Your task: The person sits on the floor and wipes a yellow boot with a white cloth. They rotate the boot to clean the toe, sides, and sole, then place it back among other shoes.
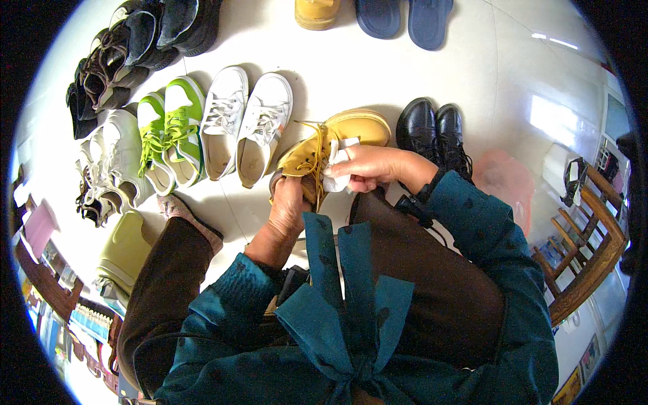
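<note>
A yellow lace-up boot (357,126) is held up in front of me, its toe pointing up and to the right. My left hand (288,205) grips it at the ankle opening, with the fingers inside and hidden. In my right hand (367,164) is a crumpled white wipe (338,178), pressed against the side of the boot below the laces. Loose yellow laces (319,157) hang across the tongue and the opening. White lace-up sneakers (266,121) stand left of the boot, and black leather shoes (417,126) stand on its right.
Green-and-white sneakers (185,116), more white shoes (121,147) and dark shoes (109,61) line the left. Another yellow boot (317,12) and blue slippers (378,17) are at the top. An olive container (126,248) stands lower left. A pink plastic bag (503,177) and wooden chair (597,253) are at right.
</note>
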Motion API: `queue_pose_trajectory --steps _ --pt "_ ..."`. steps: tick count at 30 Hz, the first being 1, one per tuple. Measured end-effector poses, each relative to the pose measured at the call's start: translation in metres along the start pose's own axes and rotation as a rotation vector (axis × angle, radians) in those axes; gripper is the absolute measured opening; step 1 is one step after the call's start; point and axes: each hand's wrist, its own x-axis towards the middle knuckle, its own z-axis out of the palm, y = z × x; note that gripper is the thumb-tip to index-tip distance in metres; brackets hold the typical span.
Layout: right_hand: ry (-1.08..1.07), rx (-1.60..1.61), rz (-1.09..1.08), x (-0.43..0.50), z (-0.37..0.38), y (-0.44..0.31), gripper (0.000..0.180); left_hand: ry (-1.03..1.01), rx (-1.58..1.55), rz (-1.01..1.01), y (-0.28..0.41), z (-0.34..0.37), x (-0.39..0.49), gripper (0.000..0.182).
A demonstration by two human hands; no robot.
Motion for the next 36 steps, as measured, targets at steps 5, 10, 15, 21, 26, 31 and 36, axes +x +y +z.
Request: queue_pose_trajectory --steps 5,10,15,21,26,31,36 --pt "0.165 -0.491 0.129 -0.005 0.006 -0.013 0.039 0.011 0.278 0.148 0.001 -0.010 -0.002 0.037" --pt "0.521 -0.817 -0.102 -0.023 0.004 -0.014 0.039 0.108 0.438 0.374 -0.004 -0.017 0.012 0.035" --pt "0.405 -0.320 -0.099 -0.012 0.003 -0.008 0.036 0.147 0.034 0.080 0.002 -0.001 0.010 0.034" --pt "0.058 0.227 -0.222 0.006 -0.001 -0.001 0.044 0.086 0.241 0.059 0.017 0.008 -0.007 0.034" --pt "0.000 0.608 -0.164 0.005 0.006 0.000 0.037 0.003 0.291 0.099 0.021 0.003 0.000 0.037" --pt "0.156 0.082 -0.186 -0.002 0.009 -0.019 0.034 -0.012 0.037 0.079 0.019 0.000 0.008 0.038" --pt "0.624 -1.024 -0.298 -0.003 0.010 -0.029 0.032 0.008 -0.045 0.046 0.023 -0.009 0.015 0.039"
